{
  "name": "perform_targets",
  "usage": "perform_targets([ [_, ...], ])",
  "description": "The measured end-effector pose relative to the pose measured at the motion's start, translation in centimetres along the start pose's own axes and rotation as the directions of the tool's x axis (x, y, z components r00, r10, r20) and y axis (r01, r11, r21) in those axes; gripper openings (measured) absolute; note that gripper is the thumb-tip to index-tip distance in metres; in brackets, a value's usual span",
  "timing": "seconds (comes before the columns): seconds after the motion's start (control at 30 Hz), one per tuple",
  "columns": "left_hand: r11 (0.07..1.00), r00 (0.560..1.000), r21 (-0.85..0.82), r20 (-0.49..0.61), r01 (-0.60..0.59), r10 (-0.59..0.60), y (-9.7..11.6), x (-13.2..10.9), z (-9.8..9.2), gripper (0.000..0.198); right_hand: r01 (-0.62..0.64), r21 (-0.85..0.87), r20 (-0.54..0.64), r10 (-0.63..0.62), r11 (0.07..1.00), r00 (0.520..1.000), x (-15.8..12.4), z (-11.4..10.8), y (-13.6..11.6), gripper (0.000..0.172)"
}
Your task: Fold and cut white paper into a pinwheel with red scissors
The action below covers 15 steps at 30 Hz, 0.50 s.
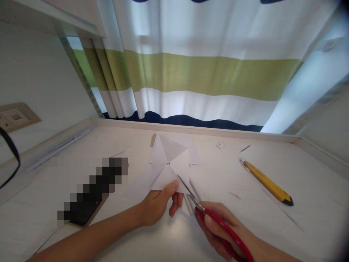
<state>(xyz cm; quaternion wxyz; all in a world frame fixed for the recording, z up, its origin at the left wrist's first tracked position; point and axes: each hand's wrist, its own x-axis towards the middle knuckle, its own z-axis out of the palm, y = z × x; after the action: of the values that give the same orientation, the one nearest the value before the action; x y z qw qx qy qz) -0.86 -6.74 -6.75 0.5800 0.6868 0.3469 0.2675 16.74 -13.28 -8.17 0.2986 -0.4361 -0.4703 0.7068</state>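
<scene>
Red-handled scissors (227, 230), 1 pr, sit nearest, R hand (215, 233) wrapped round the grips; blades apart, 1 over the lower R edge of the paper, the other partly hidden. L hand (160, 203) pinches the paper's near edge, thumb on top, fingers curled below. So 2 hands, both busy. White folded paper (178, 160), looks like 1 pc w/ several triangular flaps, is approx. mid-bench, btwn & just beyond the hands; small hole near its ctr. Narrow pale strips (189, 203) show under the scissors, at least 2, exact no. unclear.

L of the paper, well apart: 1 dark flat device (87, 214), mostly pixelated, lying at a slant. R side: 1 yellow cutter (267, 182), also slanted, w/ 1 long thin strip (285, 211) just beside it & 1 small dark sliver (245, 148) off its tip. Few tiny scraps (235, 195) around, too small to count.

Most elbow room on the bench (218, 178): btwn paper & cutter, bar those scraps. Far rim (191, 128) is raised, near the paper's far flaps; low edge along L wall too. 1 socket plate (20, 116) on that wall. Farthest: striped curtain (204, 76), white/green/navy, hanging behind the rim.
</scene>
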Motion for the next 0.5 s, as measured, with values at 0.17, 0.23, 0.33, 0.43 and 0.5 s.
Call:
perform_targets([
  [0.17,1.0,1.0,0.002,0.012,-0.008,0.008,-0.14,0.06,-0.03,0.054,-0.026,0.006,-0.016,0.026,1.0,1.0,0.04,0.1,-0.2,0.048],
  [0.23,1.0,1.0,-0.004,0.014,-0.005,0.005,-0.17,0.14,-0.04,0.054,-0.032,0.016,-0.029,0.033,0.999,0.999,0.01,0.11,-0.09,0.05],
  [0.33,1.0,1.0,-0.018,0.007,-0.006,0.006,-0.17,0.19,-0.02,0.055,-0.026,0.026,-0.03,0.027,0.999,0.999,-0.03,0.11,0.05,0.052],
  [0.43,1.0,1.0,-0.025,-0.008,-0.014,0.013,-0.13,0.11,0.0,0.056,-0.015,0.03,-0.023,0.016,0.999,1.0,0.03,0.12,-0.02,0.052],
  [0.5,1.0,1.0,-0.025,-0.015,-0.016,0.016,-0.1,0.03,0.01,0.056,-0.014,0.023,-0.019,0.014,1.0,1.0,0.12,0.14,-0.09,0.052],
])
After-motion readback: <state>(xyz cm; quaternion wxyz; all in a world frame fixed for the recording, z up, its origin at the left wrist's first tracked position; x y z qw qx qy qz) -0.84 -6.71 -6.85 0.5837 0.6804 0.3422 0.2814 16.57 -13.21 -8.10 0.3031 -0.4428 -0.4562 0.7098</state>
